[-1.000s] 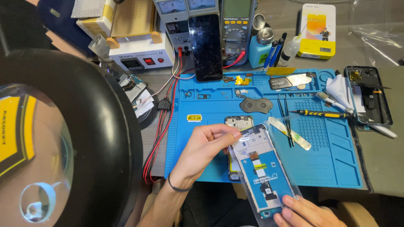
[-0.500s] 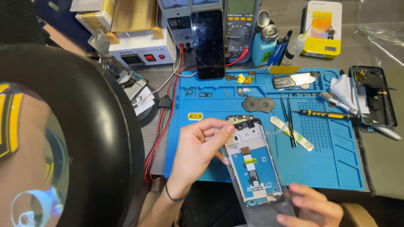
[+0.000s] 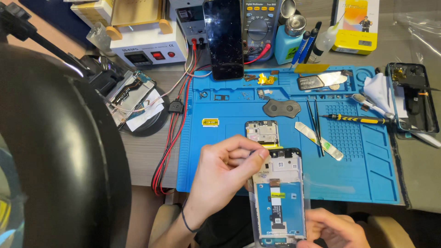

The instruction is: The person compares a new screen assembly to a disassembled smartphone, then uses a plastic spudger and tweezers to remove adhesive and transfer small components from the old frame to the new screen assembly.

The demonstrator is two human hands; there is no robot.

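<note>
I hold an opened phone frame [image 3: 280, 197] over the near edge of the blue work mat [image 3: 367, 174]; its blue inner plate, a small yellow label and a flex cable face up. My left hand [image 3: 220, 177] is curled, thumb and fingertips pinching at the frame's top left corner. My right hand [image 3: 335, 229] grips the frame's bottom end at the lower edge of the view. Just beyond the frame, a small black camera-end cover piece [image 3: 262, 132] lies flat on the mat.
On the mat lie a grey oval plate [image 3: 281, 108], tweezers [image 3: 314, 124], a yellow-handled screwdriver [image 3: 356, 119] and a white strip [image 3: 319, 140]. A black phone [image 3: 223, 39] leans at the back by a multimeter [image 3: 259, 25]. Red and black leads [image 3: 172, 138] run along the mat's left edge. A large black ring lamp [image 3: 59, 151] fills the left.
My left fingers have curled from lying stretched on the frame's top into a pinch at its corner. The frame has shifted slightly toward me, and my right hand stays at its bottom.
</note>
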